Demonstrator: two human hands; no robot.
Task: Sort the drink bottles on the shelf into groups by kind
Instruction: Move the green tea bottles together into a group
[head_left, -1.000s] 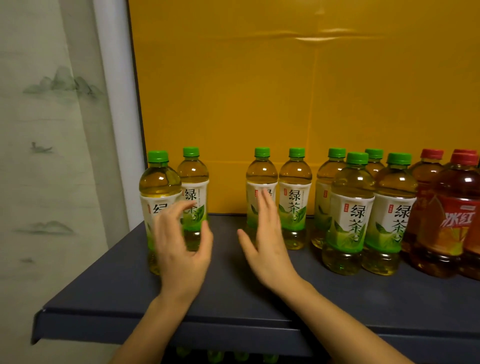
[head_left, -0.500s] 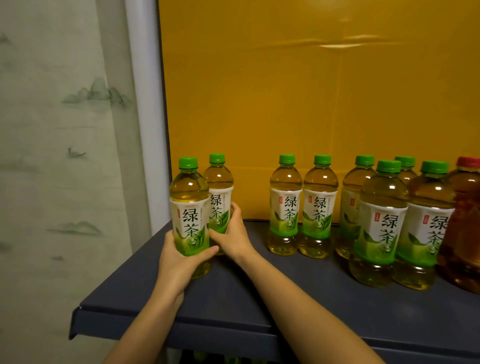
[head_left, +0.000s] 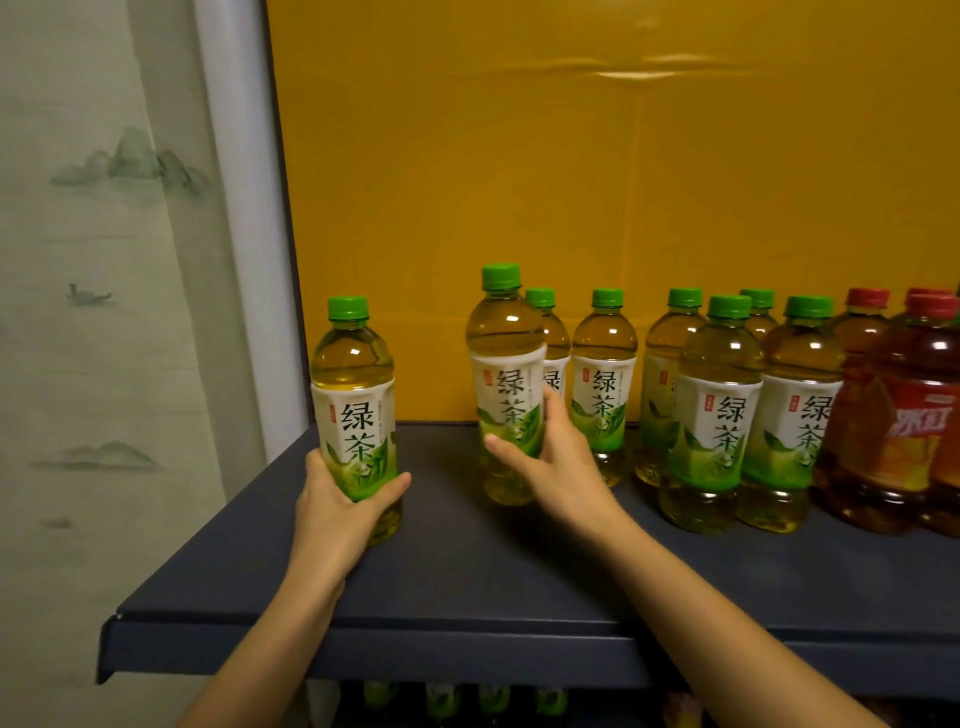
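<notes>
Head view, dark shelf (head_left: 467, 587). Left hand (head_left: 332, 512) grips lower part of green-tea bottle (head_left: 356, 410) near shelf's left end, fingers (head_left: 313, 464) and thumb curled round label; bottle upright, base on shelf. Right hand (head_left: 558, 460) grips second bottle (head_left: 506, 384) at label, fingers wrapped round it; bottle upright, well apart from first, just left of green-tea row (head_left: 719, 415). Cannot tell if it is lifted or standing. Red-cap bottles (head_left: 914, 426) at far right, touching row. Yellow panel (head_left: 571, 182) behind, curtain (head_left: 104, 260) at left.
</notes>
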